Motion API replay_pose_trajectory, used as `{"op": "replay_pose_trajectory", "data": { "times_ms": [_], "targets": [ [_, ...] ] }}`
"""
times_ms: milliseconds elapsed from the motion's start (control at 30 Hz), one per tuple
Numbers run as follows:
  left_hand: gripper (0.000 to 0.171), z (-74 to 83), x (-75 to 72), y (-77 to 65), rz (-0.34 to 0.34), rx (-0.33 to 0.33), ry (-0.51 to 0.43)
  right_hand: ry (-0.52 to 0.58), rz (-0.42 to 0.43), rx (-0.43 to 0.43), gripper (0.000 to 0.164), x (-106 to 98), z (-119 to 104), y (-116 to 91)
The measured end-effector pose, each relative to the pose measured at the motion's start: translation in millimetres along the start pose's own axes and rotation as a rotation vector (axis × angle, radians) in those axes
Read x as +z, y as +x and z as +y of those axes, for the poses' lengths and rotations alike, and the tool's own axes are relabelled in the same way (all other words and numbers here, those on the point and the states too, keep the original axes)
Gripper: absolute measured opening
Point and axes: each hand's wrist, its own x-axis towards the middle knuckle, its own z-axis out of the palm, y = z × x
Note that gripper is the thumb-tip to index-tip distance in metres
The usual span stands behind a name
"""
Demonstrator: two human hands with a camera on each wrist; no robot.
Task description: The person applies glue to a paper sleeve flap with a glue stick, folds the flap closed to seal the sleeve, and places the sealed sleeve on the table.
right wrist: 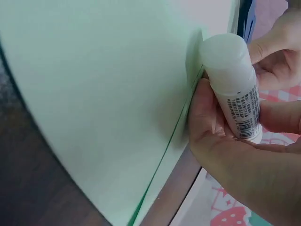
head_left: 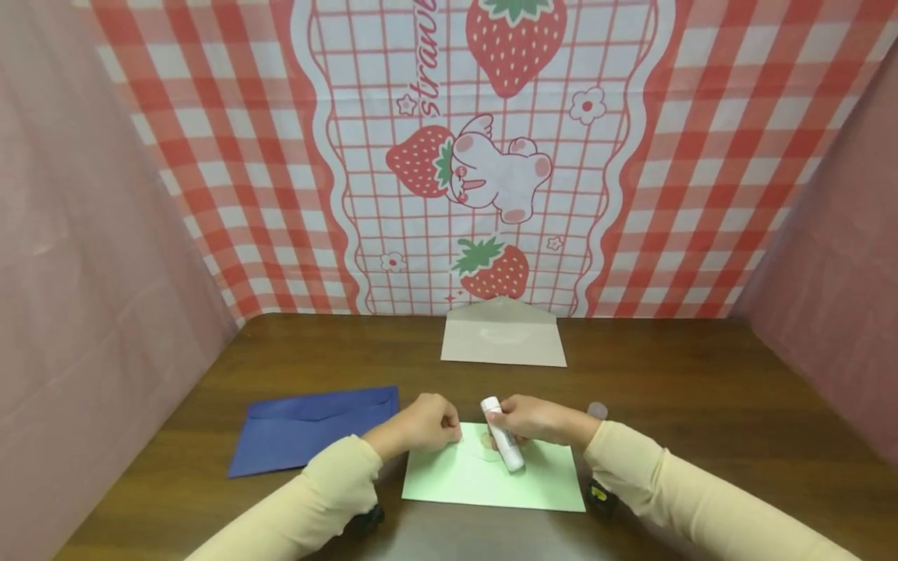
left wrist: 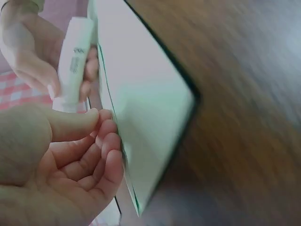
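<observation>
The left hand point(head_left: 426, 423), near the blue envelope point(head_left: 295, 436), which seems closed, is curled at the edge of the green envelope point(head_left: 452, 483), thumb against forefinger; whether it pinches paper I cannot tell. The green one, below both hands, seems not closed yet, its layers gaping; the beige envelope point(head_left: 477, 347) behind also, its flap point(head_left: 501, 311) raised. The right hand point(head_left: 539, 418) grips a white tube point(head_left: 508, 450).

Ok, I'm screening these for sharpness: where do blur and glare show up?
Head view: a pale sheen on the table near the bottom edge; left wrist: the wood surface smeared by blur, with a hazy bright patch at the right; right wrist: print on the white tube fairly crisp, green paper washed pale toward the top.
</observation>
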Motion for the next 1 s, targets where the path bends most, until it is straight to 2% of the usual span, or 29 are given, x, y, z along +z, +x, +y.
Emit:
{"op": "replay_pose_trajectory", "data": {
  "times_ms": [100,200,367,433,600,667,833,1000],
  "targets": [
    [0.014,6.3,5.9,2.9,-0.018,0.017,-0.017,0.041,-0.020,-0.002,0.030,1.2,3.9,0.4],
    [0.013,10.9,12.9,4.9,-0.041,0.014,-0.045,0.127,-0.058,-0.002,0.032,1.3,8.0,1.7],
    [0.011,8.9,23.0,1.8,-0.022,0.025,-0.088,0.224,-0.099,0.007,0.031,0.7,11.8,2.5],
    [0.011,8.8,23.7,1.1,-0.003,0.039,-0.099,0.204,-0.095,0.020,0.029,-3.2,10.9,0.7],
    [0.012,13.3,19.5,6.0,0.014,0.054,-0.078,-0.011,-0.009,0.069,0.028,-21.2,8.8,-8.6],
    [0.011,14.0,18.4,7.7,0.016,0.055,-0.060,-0.065,0.012,0.078,0.028,-26.8,11.6,-11.9],
    [0.012,15.1,13.2,9.8,-0.022,0.065,-0.008,-0.093,0.026,0.063,0.029,-30.9,20.4,-15.8],
    [0.014,9.3,-2.0,6.2,-0.079,0.047,-0.019,-0.106,0.034,0.053,0.030,-30.3,24.1,-16.8]
  ]
}}
